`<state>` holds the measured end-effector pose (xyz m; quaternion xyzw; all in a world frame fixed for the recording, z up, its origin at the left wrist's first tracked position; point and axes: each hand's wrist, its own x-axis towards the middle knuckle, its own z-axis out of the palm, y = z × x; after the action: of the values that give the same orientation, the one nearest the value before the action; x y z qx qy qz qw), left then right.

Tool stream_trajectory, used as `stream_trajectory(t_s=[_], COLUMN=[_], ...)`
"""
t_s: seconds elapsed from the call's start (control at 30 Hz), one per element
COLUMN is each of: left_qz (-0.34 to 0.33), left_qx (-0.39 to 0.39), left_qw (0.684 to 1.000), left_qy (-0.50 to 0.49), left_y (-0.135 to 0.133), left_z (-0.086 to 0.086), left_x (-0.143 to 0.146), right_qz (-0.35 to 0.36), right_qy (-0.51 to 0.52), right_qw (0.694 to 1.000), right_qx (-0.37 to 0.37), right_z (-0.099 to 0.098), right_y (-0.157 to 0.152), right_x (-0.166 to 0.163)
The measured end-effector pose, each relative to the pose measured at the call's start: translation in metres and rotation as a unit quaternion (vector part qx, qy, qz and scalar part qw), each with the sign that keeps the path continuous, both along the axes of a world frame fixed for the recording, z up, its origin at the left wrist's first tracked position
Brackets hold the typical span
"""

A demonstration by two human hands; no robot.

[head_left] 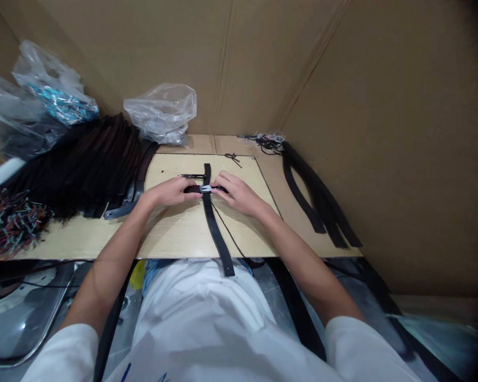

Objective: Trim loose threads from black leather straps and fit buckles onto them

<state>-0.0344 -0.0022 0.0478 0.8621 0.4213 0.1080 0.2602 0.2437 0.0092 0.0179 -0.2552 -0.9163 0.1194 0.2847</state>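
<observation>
Cardboard walls (263, 63) back your board (171, 239), whose front edge the black strap (215, 225) overhangs, probably so that its far part lies between your hands. Your left hand (169, 191) pinches a dark band (191, 189) crossing the strap; your right hand (237, 193) pinches a dark end (222, 189) beyond a small silvery piece (205, 188) at the crossing, seemingly to steady it from both sides. Other straps (317, 185) lie along the right edge, likely kept apart from your hands.

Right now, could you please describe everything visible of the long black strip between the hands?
The long, flat, black strip looks smooth and leather-like. Gently curved, it runs across the pale, flat tabletop, its near end overhanging the edge. A pointed light-grey piece crosses it between the left hand and right hand; whether they touch it is unclear.
</observation>
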Motion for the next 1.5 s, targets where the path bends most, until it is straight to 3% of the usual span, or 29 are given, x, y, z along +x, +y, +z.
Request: stream_trajectory(t_s=[0.5, 0.77, 0.93, 1.1, 1.2, 1.37, 1.5], left_qz=[-0.029, -0.019, 0.003, 0.041, 0.050, 0.121, 0.111], left_qx=[-0.093, -0.078, -0.027, 0.039, 0.074, 0.179, 0.194], left_qw=[0.994, 0.996, 1.000, 0.998, 0.994, 0.964, 0.956], left_qy=[-0.048, -0.036, -0.010, 0.011, 0.055, 0.155, 0.188], left_y=[-0.001, 0.005, 0.005, -0.001, -0.006, -0.013, -0.014], left_z=[0.002, -0.003, -0.001, 0.007, 0.008, 0.005, 0.003], left_x=[0.002, -0.003, -0.005, -0.005, 0.001, 0.013, 0.020], right_qz=[0.063, 0.007, -0.014, -0.128, -0.138, -0.125, -0.120], right_qy=[0.021, 0.031, -0.004, 0.005, 0.028, 0.054, 0.011], right_qw=[0.995, 0.997, 1.000, 0.990, 0.989, 0.991, 0.993], right_qx=[-0.072, -0.071, -0.025, 0.067, 0.047, 0.013, 0.018], right_z=[0.002, -0.007, -0.005, 0.006, 0.008, 0.006, 0.006], right_y=[-0.007, -0.013, 0.000, 0.008, 0.005, 0.003, 0.004], right_x=[-0.009, -0.024, -0.015, 0.005, 0.006, 0.003, 0.007])
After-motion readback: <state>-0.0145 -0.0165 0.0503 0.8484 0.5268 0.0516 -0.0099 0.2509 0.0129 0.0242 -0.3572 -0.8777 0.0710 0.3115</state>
